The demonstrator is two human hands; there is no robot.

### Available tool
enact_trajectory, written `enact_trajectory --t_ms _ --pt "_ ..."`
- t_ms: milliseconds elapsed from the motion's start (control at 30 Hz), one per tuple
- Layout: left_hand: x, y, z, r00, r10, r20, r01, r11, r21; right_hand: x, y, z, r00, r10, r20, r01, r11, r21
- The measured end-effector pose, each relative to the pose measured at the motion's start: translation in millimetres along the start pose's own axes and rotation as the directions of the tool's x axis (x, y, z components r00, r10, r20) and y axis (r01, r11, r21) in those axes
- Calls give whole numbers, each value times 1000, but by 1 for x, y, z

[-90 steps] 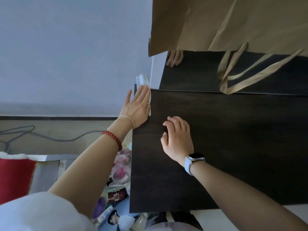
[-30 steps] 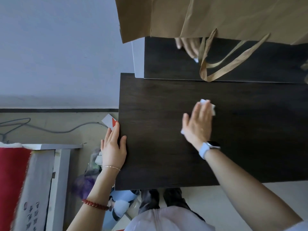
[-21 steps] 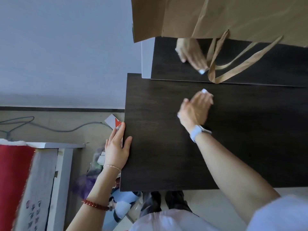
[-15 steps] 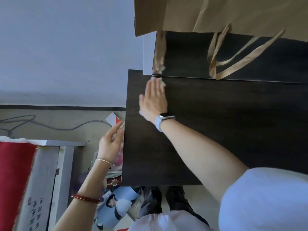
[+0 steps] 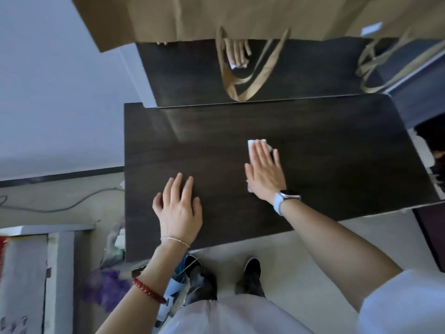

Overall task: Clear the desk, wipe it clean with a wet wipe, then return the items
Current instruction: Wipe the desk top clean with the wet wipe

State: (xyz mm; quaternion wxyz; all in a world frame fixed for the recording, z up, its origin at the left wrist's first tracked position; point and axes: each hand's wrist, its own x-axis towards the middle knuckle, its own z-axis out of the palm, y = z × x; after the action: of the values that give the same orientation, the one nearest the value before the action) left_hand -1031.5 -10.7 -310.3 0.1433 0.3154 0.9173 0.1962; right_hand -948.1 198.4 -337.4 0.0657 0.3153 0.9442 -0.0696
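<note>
1. Head view: the right hand [image 5: 265, 173] lies flat on the dark surface [image 5: 337, 165], fingers [image 5: 261, 153] straight and close together, pressing the wipe [image 5: 255, 142] down.
2. The white wipe shows just past the fingertips and again at the heel of the palm, otherwise hidden beneath the hand.
3. A watch [image 5: 284, 201] sits on that wrist.
4. The left hand [image 5: 179, 210] rests palm-down on the surface, well left of the right fingers and nearer the front edge, fingers [image 5: 179, 186] slightly spread and gripping nothing.
5. A thin bracelet [image 5: 175, 240] and red beads [image 5: 148, 290] circle that arm.
6. Beyond both sets of fingertips a mirror [image 5: 301, 68] stands at the back, with a paper bag [image 5: 192, 15] hanging over it.
7. Left of the left fingers, a cable [image 5: 72, 206] crosses the floor.
</note>
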Motion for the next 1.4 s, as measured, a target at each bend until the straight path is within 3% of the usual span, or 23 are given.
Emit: enact_trajectory --t_ms 167,433,600,800,933,1133,1267,1400 --pt "-23 61 36 992 60 112 -69 994 83 -57 94 0 972 229 -51 -228 973 38" --pt "-49 178 98 968 152 202 -175 979 107 -112 220 0 945 325 -35 -320 942 100" --pt "-62 209 127 969 104 225 -143 976 162 -122 288 -1 881 469 -57 -455 875 165" --pt "-60 203 125 984 135 114 -151 977 150 -125 285 -4 827 553 -100 -512 815 271" --pt "-63 187 114 992 125 13 -126 989 74 -124 225 4 907 396 -143 -346 894 284" --pt "-86 119 83 984 -127 -128 130 992 11 -129 103 16 993 48 -106 -25 977 212" --pt "-99 57 52 930 -313 -192 316 949 -14 -127 14 15 988 -147 -40 152 957 245" --pt "-117 -3 26 882 -431 -190 430 901 -48 -125 -73 17 909 -417 25 399 885 241"
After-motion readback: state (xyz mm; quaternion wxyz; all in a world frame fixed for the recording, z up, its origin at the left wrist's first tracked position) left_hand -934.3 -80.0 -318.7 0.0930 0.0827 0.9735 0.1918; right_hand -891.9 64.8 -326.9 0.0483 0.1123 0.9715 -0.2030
